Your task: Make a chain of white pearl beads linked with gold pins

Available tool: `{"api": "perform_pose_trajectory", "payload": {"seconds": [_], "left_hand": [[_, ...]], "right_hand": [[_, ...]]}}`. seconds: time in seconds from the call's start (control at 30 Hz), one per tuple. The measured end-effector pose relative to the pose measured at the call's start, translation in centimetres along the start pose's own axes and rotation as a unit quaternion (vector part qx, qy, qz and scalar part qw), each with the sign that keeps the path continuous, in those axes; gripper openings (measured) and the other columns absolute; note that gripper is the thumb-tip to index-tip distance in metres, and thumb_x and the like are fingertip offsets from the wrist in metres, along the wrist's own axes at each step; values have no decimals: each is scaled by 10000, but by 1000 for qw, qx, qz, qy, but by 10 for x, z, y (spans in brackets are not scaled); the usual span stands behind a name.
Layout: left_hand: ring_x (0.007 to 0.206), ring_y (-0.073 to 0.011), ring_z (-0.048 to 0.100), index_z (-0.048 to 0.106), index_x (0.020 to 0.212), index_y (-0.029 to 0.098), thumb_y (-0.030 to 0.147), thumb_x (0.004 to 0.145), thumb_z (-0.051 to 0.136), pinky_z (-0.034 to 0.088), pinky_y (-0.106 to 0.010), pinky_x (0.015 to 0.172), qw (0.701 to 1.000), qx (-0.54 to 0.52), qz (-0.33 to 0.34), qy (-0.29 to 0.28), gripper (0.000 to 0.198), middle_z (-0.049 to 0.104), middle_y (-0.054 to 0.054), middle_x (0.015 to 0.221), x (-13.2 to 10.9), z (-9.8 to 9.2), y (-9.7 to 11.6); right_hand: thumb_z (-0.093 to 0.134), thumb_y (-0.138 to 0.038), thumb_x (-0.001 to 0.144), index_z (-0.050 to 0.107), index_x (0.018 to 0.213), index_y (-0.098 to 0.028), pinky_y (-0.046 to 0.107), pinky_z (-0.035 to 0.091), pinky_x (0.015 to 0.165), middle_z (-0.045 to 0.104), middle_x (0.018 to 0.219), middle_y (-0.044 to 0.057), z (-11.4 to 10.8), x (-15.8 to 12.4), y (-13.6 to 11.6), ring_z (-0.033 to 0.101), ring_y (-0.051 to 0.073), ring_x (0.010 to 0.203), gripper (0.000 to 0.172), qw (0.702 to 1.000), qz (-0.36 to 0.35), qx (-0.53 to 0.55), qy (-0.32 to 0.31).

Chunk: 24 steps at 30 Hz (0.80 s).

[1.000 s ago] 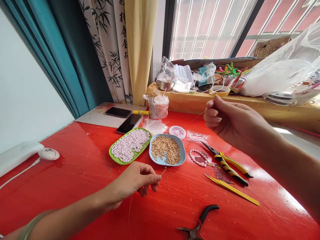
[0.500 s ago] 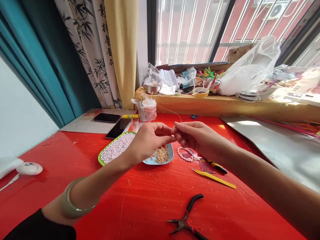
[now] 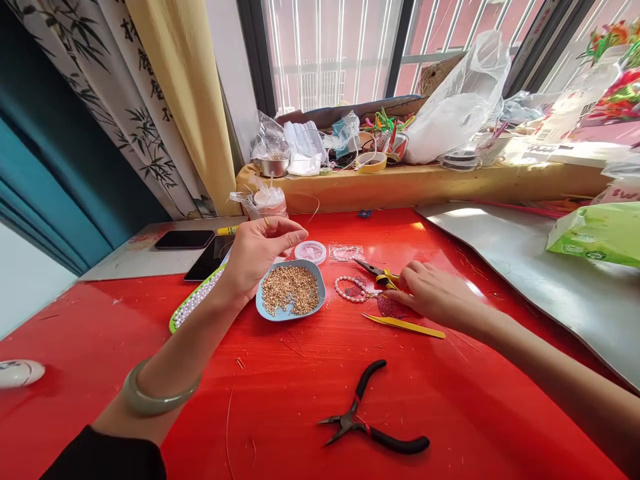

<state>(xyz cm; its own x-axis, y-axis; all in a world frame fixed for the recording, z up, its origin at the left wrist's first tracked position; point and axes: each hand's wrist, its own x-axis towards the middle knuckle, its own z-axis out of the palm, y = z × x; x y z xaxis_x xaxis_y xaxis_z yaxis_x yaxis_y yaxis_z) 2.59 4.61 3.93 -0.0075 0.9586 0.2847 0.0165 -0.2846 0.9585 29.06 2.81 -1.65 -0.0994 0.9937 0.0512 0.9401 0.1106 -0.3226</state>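
The left hand pinches a seemingly unfinished strand; the right hand grips pliers, an apparently completed bead loop to its left.

Red bench, glossy, glare at right. Dark-framed window behind, white bars outside, pink wall beyond. Daylight comes in there, bright patches on the yellow-brown sill. Left side: teal curtain, bamboo-print curtain with black characters, yellow curtain. Pale wall at far left.
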Motion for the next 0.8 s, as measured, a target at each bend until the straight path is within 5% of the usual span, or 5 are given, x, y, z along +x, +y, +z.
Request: {"api": "perform_pose_trajectory", "payload": {"seconds": [0.13,0.4,0.53,0.67,0.8], "left_hand": [[549,-80,525,698,609,175,167,558,757,379,-189,474,999,-23,-15,17,78,650,-1,608,2,-3,1],[553,-80,524,703,617,175,181,567,752,388,-207,493,1000,-18,-22,9,70,648,-5,615,1,-8,0],[536,-79,522,697,612,175,193,557,756,392,-208,499,999,-8,-45,-10,82,632,8,577,-1,-7,1],[564,-83,540,694,625,172,208,569,757,411,-205,531,998,-9,-53,-29,92,638,7,595,-4,-7,4],[577,-85,542,692,634,166,208,579,752,414,-204,539,998,-11,-58,-34,92,636,6,603,-7,-8,7]], "right_hand": [[535,-291,874,550,1116,-155,411,490,784,568,1138,86,25,-4,14,585,212,947,277,1000,-9,-28,-4],[427,-334,921,588,1068,-137,402,492,767,606,1072,108,19,-1,9,599,230,915,294,985,12,172,-7],[284,-537,897,631,1017,-122,351,490,695,666,909,128,3,-15,-23,630,265,873,555,929,-29,358,-85],[421,-506,854,625,1029,-158,333,476,690,667,830,108,-1,-20,-52,637,235,829,441,860,-67,482,-153],[497,-489,822,648,814,-173,354,448,728,636,724,72,2,-14,-61,599,223,772,350,815,-92,542,-183]]}}
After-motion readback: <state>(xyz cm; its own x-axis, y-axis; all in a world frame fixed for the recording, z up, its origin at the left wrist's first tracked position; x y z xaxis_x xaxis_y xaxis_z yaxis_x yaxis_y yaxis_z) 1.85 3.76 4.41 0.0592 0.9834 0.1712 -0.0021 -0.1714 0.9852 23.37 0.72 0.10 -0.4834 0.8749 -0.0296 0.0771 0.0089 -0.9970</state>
